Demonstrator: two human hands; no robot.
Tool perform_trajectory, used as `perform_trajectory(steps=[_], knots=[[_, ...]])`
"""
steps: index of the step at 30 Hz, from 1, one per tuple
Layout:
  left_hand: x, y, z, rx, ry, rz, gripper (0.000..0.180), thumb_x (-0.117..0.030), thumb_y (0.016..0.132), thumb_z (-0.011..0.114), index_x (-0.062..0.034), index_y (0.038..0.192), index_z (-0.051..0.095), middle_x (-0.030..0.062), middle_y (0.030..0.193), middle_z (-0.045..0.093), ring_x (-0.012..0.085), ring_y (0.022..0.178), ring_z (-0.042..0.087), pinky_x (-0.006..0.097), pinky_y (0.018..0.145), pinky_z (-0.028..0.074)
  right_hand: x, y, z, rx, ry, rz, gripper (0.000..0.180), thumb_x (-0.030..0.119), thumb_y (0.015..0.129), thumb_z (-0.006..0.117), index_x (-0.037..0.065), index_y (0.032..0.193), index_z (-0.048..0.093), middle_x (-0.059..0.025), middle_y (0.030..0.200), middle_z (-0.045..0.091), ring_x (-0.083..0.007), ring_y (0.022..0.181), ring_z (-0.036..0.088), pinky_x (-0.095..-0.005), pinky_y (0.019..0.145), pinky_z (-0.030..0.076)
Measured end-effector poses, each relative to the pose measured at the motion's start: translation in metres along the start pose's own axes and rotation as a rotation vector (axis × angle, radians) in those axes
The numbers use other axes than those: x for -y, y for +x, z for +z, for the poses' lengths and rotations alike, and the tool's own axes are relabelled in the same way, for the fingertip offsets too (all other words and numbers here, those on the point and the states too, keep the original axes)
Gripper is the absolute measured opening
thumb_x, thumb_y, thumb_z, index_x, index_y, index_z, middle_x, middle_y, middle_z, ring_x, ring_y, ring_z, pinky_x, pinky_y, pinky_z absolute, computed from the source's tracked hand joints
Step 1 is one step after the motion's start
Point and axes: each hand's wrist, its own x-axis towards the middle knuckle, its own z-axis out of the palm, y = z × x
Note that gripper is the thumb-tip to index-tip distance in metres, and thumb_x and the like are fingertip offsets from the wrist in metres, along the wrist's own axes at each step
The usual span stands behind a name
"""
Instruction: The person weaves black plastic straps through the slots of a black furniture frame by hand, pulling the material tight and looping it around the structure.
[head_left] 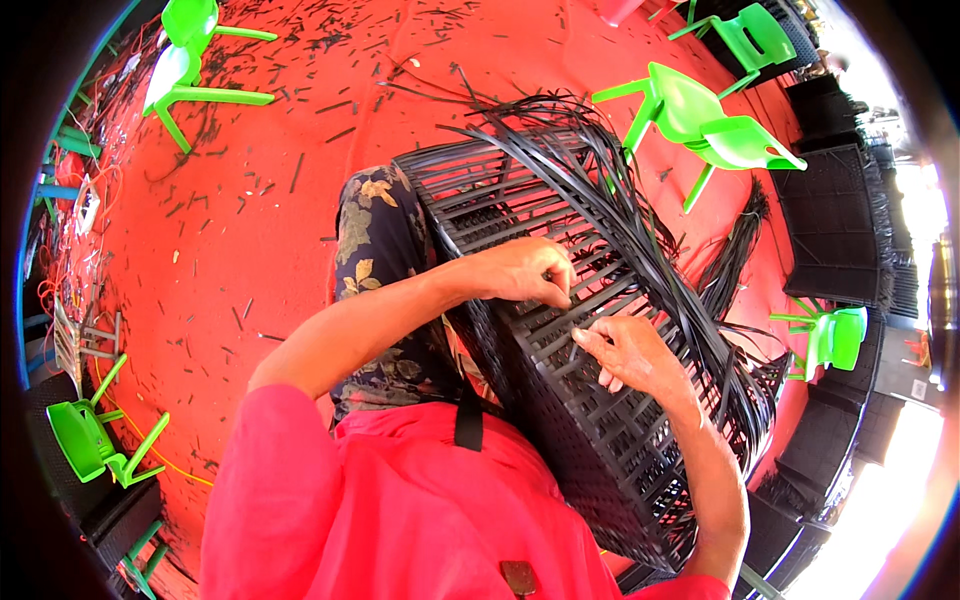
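Note:
A large black frame (560, 385) of flat plastic strips, woven closely on its near side and slatted on top, leans against my legs at a slant. Over its far edge hangs a thick bundle of loose black strips (600, 215). My left hand (522, 272) is closed, fingers curled down over the slats in the middle of the frame. Just to the right, my right hand (637, 355) is bent over the woven part, thumb toward the left hand and fingers curled in. Whatever either hand grips is too small or hidden to make out.
Green plastic chairs stand around me, the closest a chair (690, 115) beyond the frame. Another bunch of black strips (735, 250) lies to the right. Strip offcuts (340, 107) litter the red floor (240, 270). Black woven panels (835, 220) line the right side.

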Motion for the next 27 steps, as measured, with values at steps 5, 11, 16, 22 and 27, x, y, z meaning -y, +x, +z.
perform_trajectory(steps=[5,11,16,22,27], knots=[[0.008,-0.088,-0.042,-0.51,-0.51,-0.297,0.013,-0.013,0.08,0.067,-0.0005,0.084,0.065,0.009,0.098,0.066,0.0173,0.096,0.059,0.029,0.088,0.044,-0.002,-0.013,-0.008,-0.227,0.145,-0.147,0.03,0.027,0.091,0.057,-0.002,0.093,0.063,-0.006,0.071,0.061,-0.0114,0.053,0.061,-0.0245,0.046,0.049],[0.002,-0.113,-0.047,-0.621,-0.644,-0.326,0.016,-0.024,0.087,0.065,-0.01,0.084,0.06,-0.0001,0.084,0.063,0.0079,0.084,0.059,0.022,0.075,0.045,0.008,0.018,0.0,-0.098,0.133,-0.229,0.03,0.025,0.094,0.054,0.002,0.111,0.063,-0.0015,0.083,0.063,-0.0061,0.061,0.056,-0.0189,0.051,0.044],[-0.007,-0.087,-0.043,-0.621,-0.831,-0.224,0.017,-0.029,0.088,0.064,-0.015,0.081,0.057,-0.0015,0.082,0.064,0.0088,0.074,0.061,0.024,0.069,0.047,0.031,0.047,0.017,-0.003,0.306,-0.321,0.042,0.029,0.094,0.053,0.0,0.125,0.052,-0.0051,0.088,0.064,-0.0076,0.064,0.057,-0.0208,0.052,0.046],[-0.018,-0.049,-0.032,-0.529,-0.89,-0.169,0.013,-0.022,0.09,0.061,-0.012,0.083,0.056,0.001,0.08,0.063,0.0086,0.068,0.057,0.023,0.062,0.043,0.039,0.055,0.017,0.111,0.799,-0.347,0.032,0.03,0.091,0.061,0.004,0.109,0.06,0.0044,0.078,0.055,-0.0017,0.06,0.051,-0.0158,0.049,0.039],[-0.017,-0.038,-0.017,-0.546,-0.787,-0.13,0.017,-0.023,0.09,0.062,-0.0111,0.08,0.056,0.0001,0.076,0.063,0.0059,0.063,0.054,0.02,0.057,0.04,0.048,0.037,0.023,0.144,0.865,-0.275,0.029,0.031,0.092,0.059,0.006,0.107,0.061,0.0061,0.077,0.055,-0.0015,0.06,0.051,-0.0154,0.049,0.038]])
